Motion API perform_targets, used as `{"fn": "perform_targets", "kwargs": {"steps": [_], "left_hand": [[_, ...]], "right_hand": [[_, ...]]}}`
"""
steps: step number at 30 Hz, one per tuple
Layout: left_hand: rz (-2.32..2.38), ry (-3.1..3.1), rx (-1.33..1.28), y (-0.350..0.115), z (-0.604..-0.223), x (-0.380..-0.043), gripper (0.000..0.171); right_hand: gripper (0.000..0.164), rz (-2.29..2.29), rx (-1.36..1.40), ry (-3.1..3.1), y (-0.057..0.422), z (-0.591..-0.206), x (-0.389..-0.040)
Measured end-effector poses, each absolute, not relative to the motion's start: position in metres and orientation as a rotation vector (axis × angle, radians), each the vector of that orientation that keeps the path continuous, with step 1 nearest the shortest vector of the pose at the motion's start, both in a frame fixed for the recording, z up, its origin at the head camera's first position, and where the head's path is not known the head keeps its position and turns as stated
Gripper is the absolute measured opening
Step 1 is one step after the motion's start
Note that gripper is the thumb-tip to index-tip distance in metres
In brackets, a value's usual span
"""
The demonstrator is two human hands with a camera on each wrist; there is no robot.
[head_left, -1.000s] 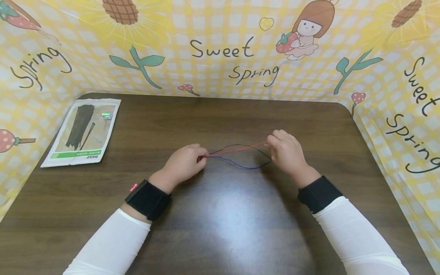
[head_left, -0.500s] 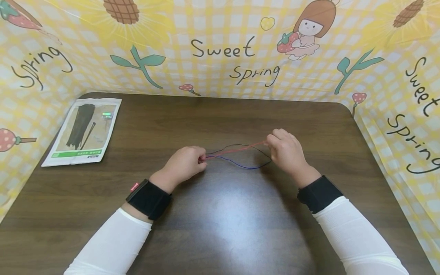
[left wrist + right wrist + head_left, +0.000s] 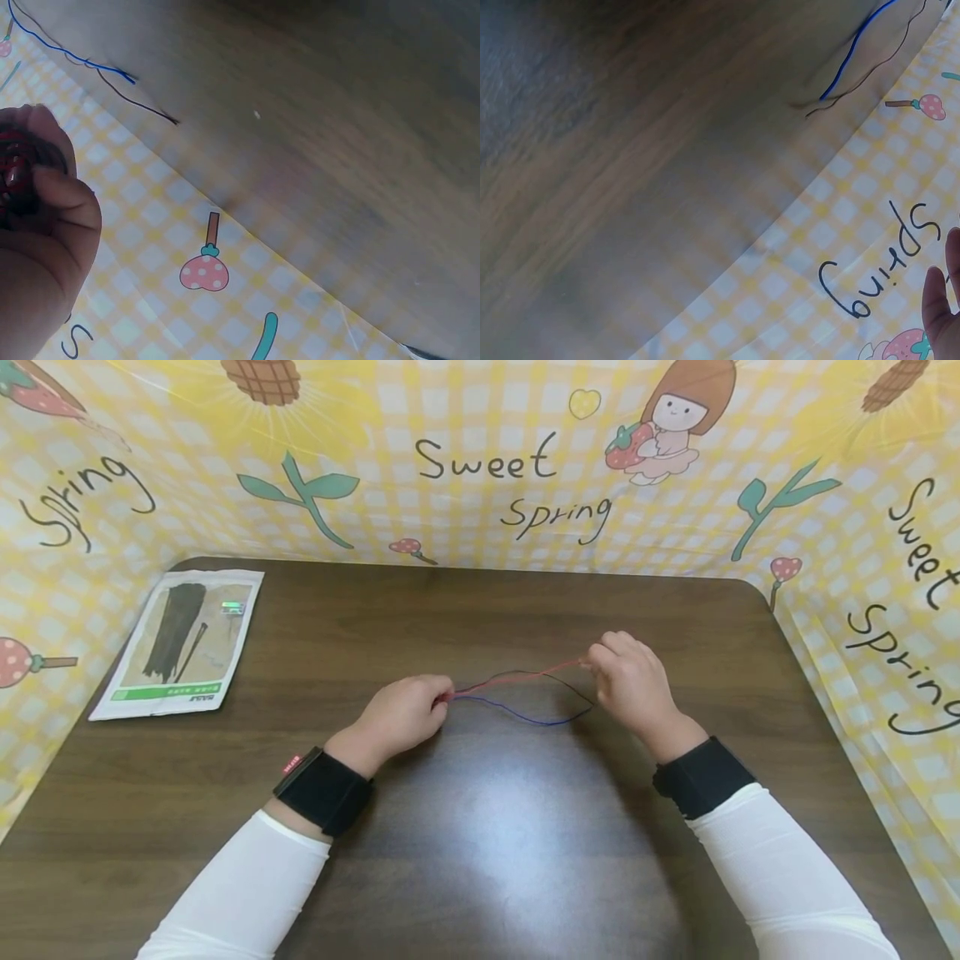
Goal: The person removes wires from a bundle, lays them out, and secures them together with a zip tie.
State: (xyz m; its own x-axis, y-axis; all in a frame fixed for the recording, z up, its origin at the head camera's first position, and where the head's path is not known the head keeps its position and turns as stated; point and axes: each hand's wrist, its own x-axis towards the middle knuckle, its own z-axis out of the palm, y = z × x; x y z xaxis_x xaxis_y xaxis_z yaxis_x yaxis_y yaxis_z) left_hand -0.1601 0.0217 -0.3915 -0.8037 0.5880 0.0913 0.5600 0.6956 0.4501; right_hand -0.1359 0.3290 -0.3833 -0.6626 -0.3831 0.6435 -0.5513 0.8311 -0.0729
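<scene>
Toward the middle of the table, my left hand (image 3: 405, 714) grips a gathered bundle of thin wires. Red and dark coils of that bundle (image 3: 13, 169) show between thumb and fingers in the left wrist view. A red wire (image 3: 517, 678) stretches from it to my right hand (image 3: 630, 685), whose fingertips pinch its far part. Beneath, a blue wire (image 3: 525, 719) and a dark wire (image 3: 566, 683) bow outward, their free ends close together near the right hand. Only part of the right hand's fingers (image 3: 936, 300) enters the right wrist view; the pinch is hidden there.
A white packet (image 3: 168, 693) with a dark picture and green stripe lies at the table's left back. Yellow checked cloth (image 3: 465, 410) with printed figures rises behind and beside the brown wooden table (image 3: 480, 877). Black bands (image 3: 326, 793) circle both wrists.
My right hand has shifted slightly up and to the right, still pinching the red wire. The left hand's fingers have shifted a little on the bundle. The blue wire has barely moved.
</scene>
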Motion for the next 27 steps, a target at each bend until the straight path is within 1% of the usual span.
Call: {"fn": "perform_targets", "kwargs": {"steps": [8, 15, 27], "left_hand": [[0.704, 2.811, 0.900, 0.021, -0.391, -0.160, 0.006], [0.672, 2.847, 0.899, 0.018, -0.387, -0.160, 0.014], [0.668, 2.797, 0.885, 0.016, -0.388, -0.160, 0.018]], "right_hand": [[0.015, 0.347, 0.677, -2.365, 0.333, -0.383, -0.137], [0.014, 0.343, 0.666, -2.361, 0.338, -0.386, -0.135], [0.014, 0.328, 0.644, -2.343, 0.345, -0.390, -0.136]]}}
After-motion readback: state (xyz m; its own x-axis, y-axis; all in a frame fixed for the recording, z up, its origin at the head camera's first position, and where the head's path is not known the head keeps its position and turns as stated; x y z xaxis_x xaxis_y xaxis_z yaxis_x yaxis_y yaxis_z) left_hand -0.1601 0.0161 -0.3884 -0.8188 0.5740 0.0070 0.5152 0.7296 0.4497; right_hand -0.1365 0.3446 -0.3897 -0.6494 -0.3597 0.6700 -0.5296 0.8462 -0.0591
